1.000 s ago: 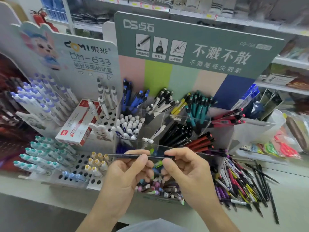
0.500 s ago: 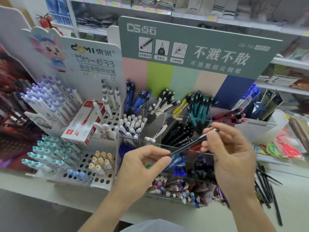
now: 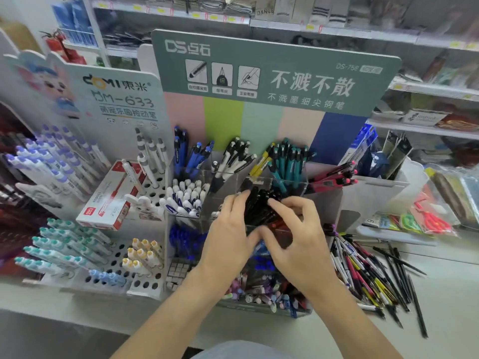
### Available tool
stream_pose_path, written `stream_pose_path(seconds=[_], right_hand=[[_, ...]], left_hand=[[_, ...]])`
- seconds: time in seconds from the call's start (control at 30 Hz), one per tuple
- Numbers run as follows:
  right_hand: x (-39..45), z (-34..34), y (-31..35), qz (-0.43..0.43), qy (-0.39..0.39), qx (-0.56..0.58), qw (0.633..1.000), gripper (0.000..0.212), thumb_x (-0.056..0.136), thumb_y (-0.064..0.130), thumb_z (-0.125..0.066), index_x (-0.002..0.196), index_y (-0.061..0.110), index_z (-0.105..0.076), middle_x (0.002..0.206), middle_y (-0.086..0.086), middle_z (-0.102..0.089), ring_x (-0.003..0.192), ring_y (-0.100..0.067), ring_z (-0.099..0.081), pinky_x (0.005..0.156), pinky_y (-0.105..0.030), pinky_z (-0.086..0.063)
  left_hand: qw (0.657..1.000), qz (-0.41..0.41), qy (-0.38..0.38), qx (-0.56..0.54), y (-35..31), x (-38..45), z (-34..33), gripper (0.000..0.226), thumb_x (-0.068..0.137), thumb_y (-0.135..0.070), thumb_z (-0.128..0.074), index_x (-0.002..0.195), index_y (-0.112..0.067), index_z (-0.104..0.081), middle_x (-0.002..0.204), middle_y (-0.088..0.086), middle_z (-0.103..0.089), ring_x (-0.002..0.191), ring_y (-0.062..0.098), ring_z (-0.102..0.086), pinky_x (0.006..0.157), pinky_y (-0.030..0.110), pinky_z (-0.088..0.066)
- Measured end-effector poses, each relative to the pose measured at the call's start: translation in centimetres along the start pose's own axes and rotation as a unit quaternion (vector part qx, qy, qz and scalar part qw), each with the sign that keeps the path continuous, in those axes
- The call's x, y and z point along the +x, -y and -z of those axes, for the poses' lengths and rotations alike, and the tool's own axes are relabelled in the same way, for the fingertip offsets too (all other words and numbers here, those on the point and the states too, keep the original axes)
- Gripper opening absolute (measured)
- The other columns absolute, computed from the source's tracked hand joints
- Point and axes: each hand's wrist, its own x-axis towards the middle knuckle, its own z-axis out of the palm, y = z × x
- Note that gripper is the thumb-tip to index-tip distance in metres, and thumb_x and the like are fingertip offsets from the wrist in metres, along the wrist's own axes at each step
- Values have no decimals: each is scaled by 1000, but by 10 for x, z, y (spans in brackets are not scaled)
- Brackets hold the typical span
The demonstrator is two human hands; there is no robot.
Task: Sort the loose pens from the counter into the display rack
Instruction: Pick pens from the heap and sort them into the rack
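shop interior | pale worktop (image 3: 445, 294) ran across the foreground | white shelving (image 3: 285, 24) with yellow price tags stood at 12 o'clock, stocked with packaged goods | red fire extinguisher (image 3: 55, 44) at 10 o'clock | even, soft light

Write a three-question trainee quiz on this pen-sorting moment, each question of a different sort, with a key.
1. True or false: both hands are at the compartment of black pens in the clear display rack.
2. Multiple choice: the pile of loose pens still to be sorted lies A) left of the rack, B) on the counter right of the rack, C) on a back shelf.
3. Fill in: the pens in the compartment directly behind the black ones have ____ bodies.

Key: 1 true. 2 B. 3 teal, see the teal pens.
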Motion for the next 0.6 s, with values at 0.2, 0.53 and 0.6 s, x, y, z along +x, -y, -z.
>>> stream_pose_path(seconds=[0.2, 0.53, 0.6], right_hand=[[3, -7, -13, -54, -61, 21, 996, 26, 88, 2, -76, 111, 11, -68, 97, 4, -59, 75, 1, -57, 70, -7, -46], [-13, 28, -14, -65, -164, -27, 984, 17, 84, 1, -77, 98, 9, -73, 94, -3, -52, 56, -9, -48, 61, -18, -45], [-30, 41, -12, -87, -174, -1, 981, 13, 85, 1, -75, 95, 9, -73, 89, -2, -55, 58, -10, -52, 59, -20, -45]], left_hand=[[999, -16, -31, 5, 4, 13, -7, 57, 85, -29, -79, 134, -15, -55, 122, -1, -59, 80, 20, -67, 77, 16, -44], [986, -95, -102, -90, -19, -12, -6, 28, 85, -9, -76, 108, -13, -61, 98, -5, -52, 62, 13, -54, 61, 14, -44], [983, -110, -50, -138, -31, -23, -11, 13, 88, -8, -73, 94, -14, -64, 83, -6, -57, 63, 14, -54, 58, 19, -45]])
